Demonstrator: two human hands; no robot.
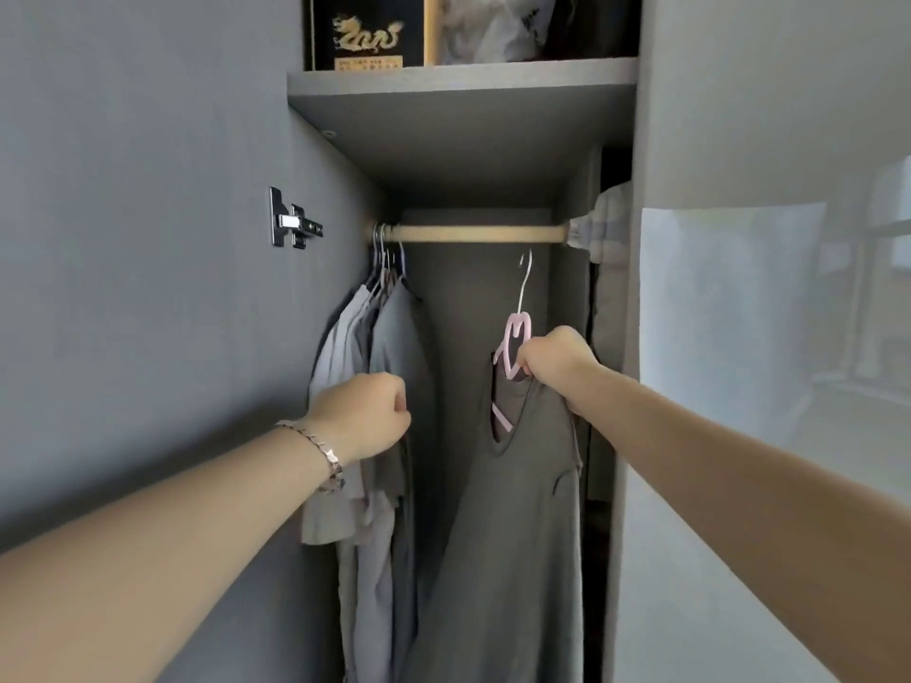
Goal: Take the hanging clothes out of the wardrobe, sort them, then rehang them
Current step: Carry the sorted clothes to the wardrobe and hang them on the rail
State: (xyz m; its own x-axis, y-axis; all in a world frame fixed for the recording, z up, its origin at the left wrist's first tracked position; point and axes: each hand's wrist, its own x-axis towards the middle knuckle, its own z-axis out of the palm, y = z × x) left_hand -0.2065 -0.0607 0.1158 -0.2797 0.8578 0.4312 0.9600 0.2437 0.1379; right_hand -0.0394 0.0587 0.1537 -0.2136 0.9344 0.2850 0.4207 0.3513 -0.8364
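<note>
Grey garment (517, 534) cut off below; right hand (554, 359) grips hanger (526, 321).

A bare span of the rail (478, 234) is left between the hanger hooks (387, 248) crowded at its left end and the pale cloth (599, 224) bunched at its right end. Headroom above it is limited by the shelf (463, 120). The left of the bay is filled by the hung clothes (394, 337), the right by the grey garment (522, 510) on the pink hanger (517, 330), held just below the rail. Between them a narrow gap is left open to the back panel (458, 337).
</note>
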